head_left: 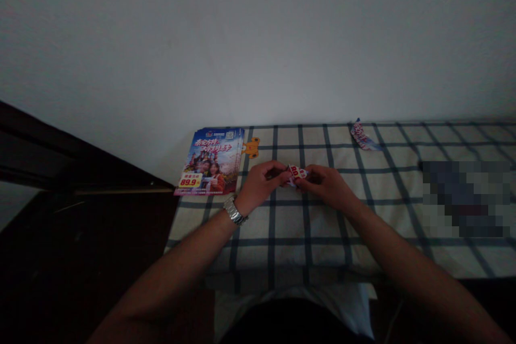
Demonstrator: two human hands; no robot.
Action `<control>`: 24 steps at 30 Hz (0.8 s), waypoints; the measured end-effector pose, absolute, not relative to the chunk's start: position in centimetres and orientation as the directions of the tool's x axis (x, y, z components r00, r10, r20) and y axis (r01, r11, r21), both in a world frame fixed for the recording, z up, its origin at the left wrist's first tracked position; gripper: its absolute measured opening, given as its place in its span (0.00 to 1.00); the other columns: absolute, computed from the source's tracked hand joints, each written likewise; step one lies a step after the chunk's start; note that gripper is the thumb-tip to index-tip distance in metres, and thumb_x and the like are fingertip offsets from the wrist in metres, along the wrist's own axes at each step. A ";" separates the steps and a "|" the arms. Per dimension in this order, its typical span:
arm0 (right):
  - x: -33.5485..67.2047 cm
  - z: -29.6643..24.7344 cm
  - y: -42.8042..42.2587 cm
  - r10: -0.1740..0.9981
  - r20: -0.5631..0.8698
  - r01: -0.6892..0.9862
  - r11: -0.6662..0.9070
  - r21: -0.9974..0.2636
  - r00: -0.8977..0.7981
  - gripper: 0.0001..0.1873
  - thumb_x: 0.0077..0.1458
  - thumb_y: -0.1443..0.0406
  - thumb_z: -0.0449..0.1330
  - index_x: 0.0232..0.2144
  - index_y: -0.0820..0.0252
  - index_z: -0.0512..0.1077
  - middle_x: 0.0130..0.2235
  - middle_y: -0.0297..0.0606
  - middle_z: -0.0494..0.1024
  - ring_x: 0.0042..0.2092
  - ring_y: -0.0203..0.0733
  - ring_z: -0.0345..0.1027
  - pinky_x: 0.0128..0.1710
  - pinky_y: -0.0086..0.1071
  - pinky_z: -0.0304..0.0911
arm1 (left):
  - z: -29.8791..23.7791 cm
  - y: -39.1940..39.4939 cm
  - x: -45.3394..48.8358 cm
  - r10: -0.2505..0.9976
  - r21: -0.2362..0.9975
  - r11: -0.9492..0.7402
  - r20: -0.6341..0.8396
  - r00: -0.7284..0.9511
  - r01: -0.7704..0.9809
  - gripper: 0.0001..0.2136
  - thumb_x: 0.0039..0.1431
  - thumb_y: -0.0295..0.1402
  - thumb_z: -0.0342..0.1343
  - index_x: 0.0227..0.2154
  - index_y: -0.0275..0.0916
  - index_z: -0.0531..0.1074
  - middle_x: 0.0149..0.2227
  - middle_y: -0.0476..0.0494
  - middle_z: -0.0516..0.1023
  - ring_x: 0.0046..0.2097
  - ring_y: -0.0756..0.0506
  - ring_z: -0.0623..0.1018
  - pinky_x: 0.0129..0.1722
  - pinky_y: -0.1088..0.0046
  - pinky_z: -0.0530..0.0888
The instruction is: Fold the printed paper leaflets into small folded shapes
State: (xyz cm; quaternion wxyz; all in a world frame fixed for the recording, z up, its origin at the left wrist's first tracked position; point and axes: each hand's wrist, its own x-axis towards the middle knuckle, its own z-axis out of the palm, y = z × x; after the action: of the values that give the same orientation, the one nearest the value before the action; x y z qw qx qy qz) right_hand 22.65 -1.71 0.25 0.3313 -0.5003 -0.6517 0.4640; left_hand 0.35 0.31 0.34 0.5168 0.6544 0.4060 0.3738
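Between my two hands is a small folded piece of printed paper (298,173), red and white with part of a large number showing. My left hand (264,180), with a metal watch on its wrist, pinches the paper's left side. The fingers of my right hand (325,185) are closed on its right side. Both hands are just above the checked cloth (288,220). Left of my left hand lies a stack of printed flyers (212,164) with blue tops and a yellow price box. My fingers partly cover the folded paper.
An orange cartoon-shaped piece (252,147) lies beside the flyers. Toward the wall (258,37), a curled strip of printed paper (363,137) rests on the cloth. At the right is a dark, pixelated object (463,199). The table's left edge drops to dark floor.
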 end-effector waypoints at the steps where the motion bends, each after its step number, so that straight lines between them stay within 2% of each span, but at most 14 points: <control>1: 22.6 0.3 -1.7 0.959 -0.037 0.339 0.063 -0.938 -0.282 0.15 0.57 0.52 0.66 0.37 0.58 0.77 0.33 0.39 0.84 0.34 0.46 0.79 0.31 0.35 0.72 | 0.4 0.3 0.3 0.918 0.977 -0.146 0.075 0.389 0.156 0.13 0.62 0.44 0.63 0.37 0.37 0.77 0.34 0.45 0.82 0.34 0.48 0.81 0.35 0.74 0.78; 5: 22.5 0.1 -1.7 0.956 -0.050 0.330 0.050 -0.943 -0.289 0.14 0.56 0.53 0.67 0.37 0.57 0.77 0.32 0.38 0.84 0.34 0.46 0.79 0.31 0.35 0.72 | 0.7 0.1 0.4 0.923 0.971 -0.168 0.095 0.373 0.167 0.12 0.62 0.42 0.63 0.35 0.37 0.76 0.31 0.47 0.81 0.32 0.49 0.81 0.33 0.76 0.78; 13: 22.3 0.1 -1.8 0.941 -0.047 0.280 0.052 -0.958 -0.334 0.18 0.55 0.52 0.67 0.40 0.58 0.77 0.35 0.38 0.84 0.36 0.45 0.78 0.36 0.34 0.72 | 0.8 0.1 0.2 0.920 0.970 -0.157 0.077 0.385 0.183 0.11 0.61 0.41 0.64 0.35 0.38 0.76 0.31 0.48 0.82 0.29 0.50 0.81 0.30 0.77 0.77; 19: 22.4 0.0 -1.8 0.939 -0.036 0.342 0.089 -0.936 -0.343 0.18 0.57 0.51 0.66 0.39 0.58 0.78 0.33 0.37 0.83 0.33 0.43 0.75 0.31 0.32 0.68 | 0.8 -0.1 0.4 0.918 0.970 -0.161 0.081 0.387 0.180 0.10 0.61 0.40 0.64 0.36 0.38 0.77 0.32 0.48 0.83 0.30 0.50 0.82 0.30 0.78 0.77; 24: 22.4 0.3 -1.8 0.943 -0.038 0.334 0.080 -0.939 -0.332 0.17 0.57 0.50 0.66 0.38 0.58 0.77 0.33 0.37 0.83 0.33 0.44 0.77 0.31 0.32 0.69 | 0.7 0.0 0.4 0.918 0.964 -0.183 0.096 0.384 0.195 0.11 0.60 0.41 0.64 0.38 0.39 0.79 0.34 0.46 0.84 0.32 0.48 0.82 0.33 0.75 0.78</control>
State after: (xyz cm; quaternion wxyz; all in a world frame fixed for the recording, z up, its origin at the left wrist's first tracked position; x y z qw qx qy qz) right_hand 22.41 -1.81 0.27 0.3189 -0.4822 -0.6621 0.4769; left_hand 0.42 0.04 0.68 0.4879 0.6737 0.4132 0.3707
